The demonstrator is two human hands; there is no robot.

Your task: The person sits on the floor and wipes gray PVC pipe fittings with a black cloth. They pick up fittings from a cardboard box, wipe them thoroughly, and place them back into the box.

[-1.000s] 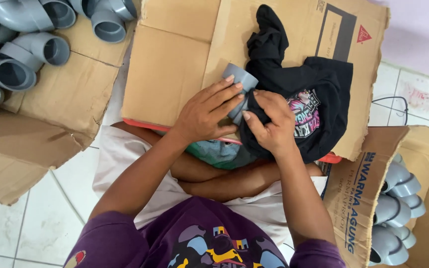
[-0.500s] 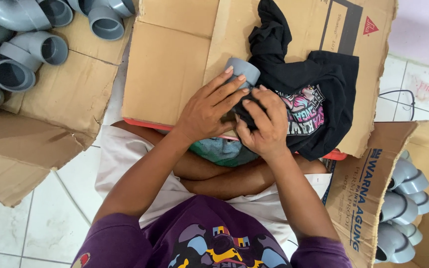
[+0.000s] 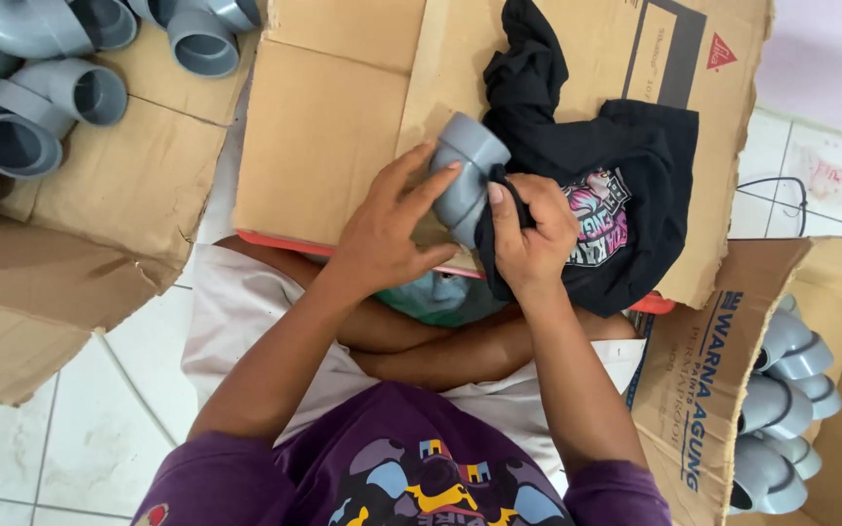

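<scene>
Left hand [image 3: 382, 234] is gripping a grey pipe elbow [image 3: 465, 175] over the flat cardboard [image 3: 333, 136] — right hand [image 3: 530, 239] is pinching black cloth [image 3: 626, 166] against it. Elbow's probably light, rigid, slick — best held round the barrel.

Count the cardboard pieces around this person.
3: a left sheet under grey fittings, a middle sheet under the black shirt, a right box holding more fittings. Others may be hidden.
</scene>
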